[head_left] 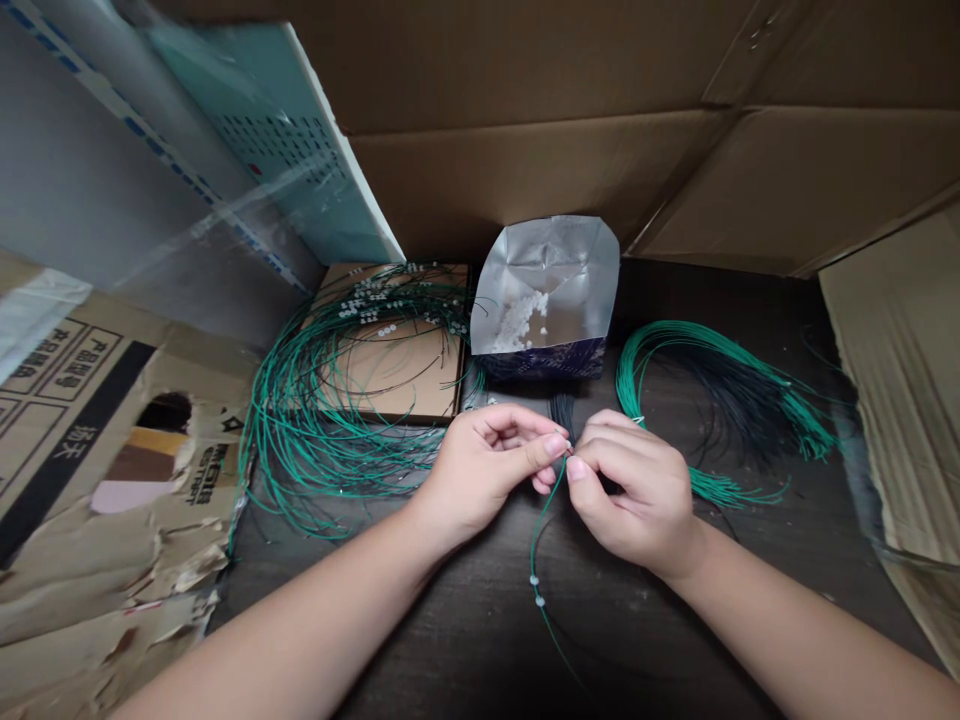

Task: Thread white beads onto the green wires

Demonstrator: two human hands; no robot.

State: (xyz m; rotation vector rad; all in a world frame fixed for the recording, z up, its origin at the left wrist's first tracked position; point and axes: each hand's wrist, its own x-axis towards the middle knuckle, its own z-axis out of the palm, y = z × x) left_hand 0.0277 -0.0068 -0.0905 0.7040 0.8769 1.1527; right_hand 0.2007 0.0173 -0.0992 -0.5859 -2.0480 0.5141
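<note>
Cord: green cord (533, 545) hangs from the meeting fingertips, with two white beads (533, 580) lower down, slightly apart.
Left hand (469, 470): thumb and forefinger pinch a small pale piece (568, 446), perhaps a bead.
Right hand (637, 490): thumb and bent forefinger grip the cord's upper end; I can't make out the exact hold.
Fingertip work: close fitting of piece to cord, I'd judge; it calls for steady pinches and fine alignment.
Bag (577, 362): open at the far side, white grains inside.
Strands: beaded green bundle (300, 460) at left, partly over a brown box (420, 375); tied green bundle (637, 350) at right.
</note>
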